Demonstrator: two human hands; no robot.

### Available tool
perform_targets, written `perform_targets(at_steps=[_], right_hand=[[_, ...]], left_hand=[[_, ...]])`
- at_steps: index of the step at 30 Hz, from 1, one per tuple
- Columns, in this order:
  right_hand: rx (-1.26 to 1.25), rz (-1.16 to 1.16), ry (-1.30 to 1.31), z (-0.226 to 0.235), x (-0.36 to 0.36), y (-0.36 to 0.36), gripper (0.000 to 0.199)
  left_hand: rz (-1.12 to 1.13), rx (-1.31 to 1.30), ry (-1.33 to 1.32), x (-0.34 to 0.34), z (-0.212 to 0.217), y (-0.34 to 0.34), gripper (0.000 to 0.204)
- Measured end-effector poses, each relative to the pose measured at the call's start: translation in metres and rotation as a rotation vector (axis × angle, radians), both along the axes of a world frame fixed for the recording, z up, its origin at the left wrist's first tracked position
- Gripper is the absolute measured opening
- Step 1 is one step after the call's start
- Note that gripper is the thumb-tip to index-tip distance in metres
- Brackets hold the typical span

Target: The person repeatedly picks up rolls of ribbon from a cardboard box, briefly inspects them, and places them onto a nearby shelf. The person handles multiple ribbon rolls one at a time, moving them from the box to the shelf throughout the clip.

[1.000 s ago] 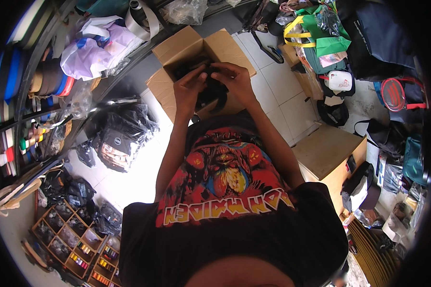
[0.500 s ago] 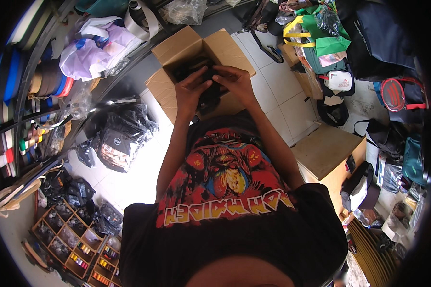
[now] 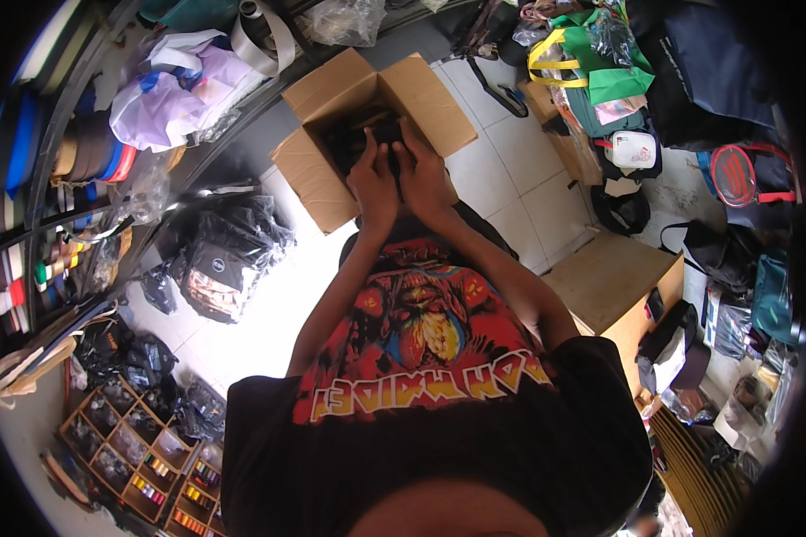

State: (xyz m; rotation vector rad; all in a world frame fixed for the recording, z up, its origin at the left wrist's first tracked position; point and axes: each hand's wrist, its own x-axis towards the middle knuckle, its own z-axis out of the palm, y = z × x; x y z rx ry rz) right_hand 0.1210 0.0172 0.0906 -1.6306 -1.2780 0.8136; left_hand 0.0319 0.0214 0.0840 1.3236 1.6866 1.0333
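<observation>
Over the cardboard box [image 3: 432, 100], left hand [image 3: 373, 185] and right hand [image 3: 426, 182] nearly meet at a black item [image 3: 387, 132]; pinching unclear.

The black T-shirt [image 3: 434, 394] is short-sleeved (red-printed in front).

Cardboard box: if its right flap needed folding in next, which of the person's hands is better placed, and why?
Probably the right hand: it is nearer the right flap of the box, while the left hand is farther left and would likely have to reach past it.
</observation>
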Motion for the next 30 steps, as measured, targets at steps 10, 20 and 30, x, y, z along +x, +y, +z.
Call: perform_targets(at_steps=[10, 20, 30], right_hand=[[-0.046, 0.065, 0.065, -0.022, 0.017, 0.0, 0.037], [-0.135, 0.174, 0.396, -0.015, 0.033, 0.004, 0.032], [-0.167, 0.243, 0.346, -0.032, 0.047, 0.005, 0.039]], left_hand=[[0.034, -0.145, -0.424, -0.019, -0.003, 0.003, 0.042], [-0.027, -0.237, -0.628, -0.034, -0.013, 0.005, 0.038], [-0.009, -0.414, -0.616, -0.035, -0.016, 0.005, 0.043]])
